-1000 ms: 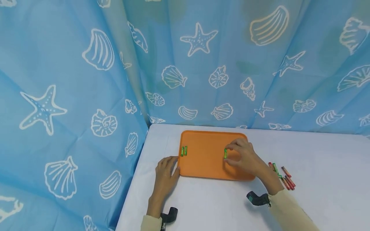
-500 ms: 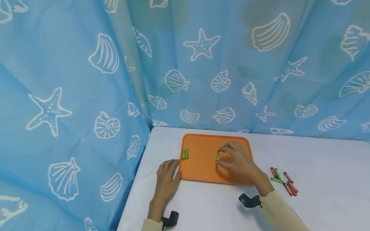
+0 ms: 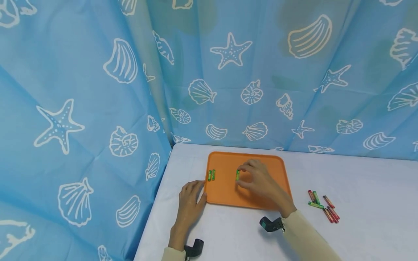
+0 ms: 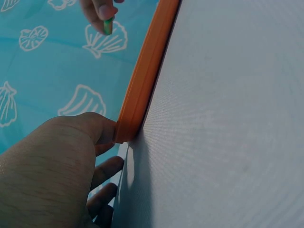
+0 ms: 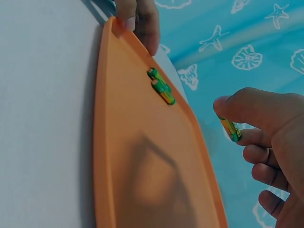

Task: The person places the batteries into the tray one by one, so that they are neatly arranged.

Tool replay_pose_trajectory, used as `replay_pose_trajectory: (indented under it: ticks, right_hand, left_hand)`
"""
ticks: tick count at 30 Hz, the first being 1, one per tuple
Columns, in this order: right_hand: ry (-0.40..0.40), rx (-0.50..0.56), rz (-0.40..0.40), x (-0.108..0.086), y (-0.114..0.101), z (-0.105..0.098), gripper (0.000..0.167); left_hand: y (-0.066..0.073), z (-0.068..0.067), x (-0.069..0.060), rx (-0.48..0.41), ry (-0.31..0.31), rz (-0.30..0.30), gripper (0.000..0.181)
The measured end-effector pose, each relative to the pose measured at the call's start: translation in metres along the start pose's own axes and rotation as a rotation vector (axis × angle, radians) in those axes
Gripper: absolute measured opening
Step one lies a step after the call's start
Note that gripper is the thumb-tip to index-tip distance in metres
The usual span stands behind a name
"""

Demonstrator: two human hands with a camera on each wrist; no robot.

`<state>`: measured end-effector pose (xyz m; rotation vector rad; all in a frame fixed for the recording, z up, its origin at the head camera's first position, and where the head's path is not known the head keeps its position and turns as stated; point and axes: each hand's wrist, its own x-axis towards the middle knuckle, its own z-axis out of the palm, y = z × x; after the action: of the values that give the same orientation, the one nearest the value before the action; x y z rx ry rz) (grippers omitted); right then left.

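My right hand (image 3: 259, 181) pinches a green battery (image 3: 237, 175) by its ends between thumb and index finger, raised above the orange tray (image 3: 228, 192). In the right wrist view the held battery (image 5: 230, 129) is apart from the tray surface. Two more green batteries (image 3: 211, 175) lie side by side near the tray's left edge, also visible in the right wrist view as a green pair (image 5: 161, 86). My left hand (image 3: 189, 203) holds the tray's front left corner, thumb and fingers on either side of it; its index fingertip is partly hidden in the left wrist view.
To the right of the tray, several red batteries (image 3: 331, 214) and two green batteries (image 3: 315, 204) lie in a loose heap on the white table (image 3: 369, 188). A blue curtain (image 3: 228, 108) with shell prints hangs behind and at the left.
My right hand has moved left over the tray with the green battery in its pinch. My left hand keeps its place at the tray corner. The head view has shifted slightly.
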<state>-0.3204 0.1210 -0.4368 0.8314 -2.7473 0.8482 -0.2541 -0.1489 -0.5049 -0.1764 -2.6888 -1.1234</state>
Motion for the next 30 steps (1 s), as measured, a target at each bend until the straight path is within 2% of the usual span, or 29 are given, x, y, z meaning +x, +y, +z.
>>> replay_pose_trajectory:
  ticks: [9, 15, 22, 30]
  right_hand:
    - [-0.030, 0.004, -0.008, 0.013, -0.007, 0.019, 0.043]
    - [-0.025, -0.017, -0.010, 0.020, -0.010, 0.032, 0.043]
    - [-0.037, -0.021, 0.002, 0.030, -0.016, 0.044, 0.043]
    - [-0.050, -0.026, 0.023, 0.038, -0.015, 0.054, 0.044]
  left_hand:
    - [-0.002, -0.001, -0.001, 0.006, -0.001, -0.009, 0.042]
    - [-0.001, 0.000, 0.000, -0.006, 0.000, 0.006, 0.042]
    - [-0.001, 0.000, 0.001, 0.012, -0.024, -0.033, 0.042]
    - [-0.003, 0.001, 0.001, 0.005, 0.000, 0.014, 0.042]
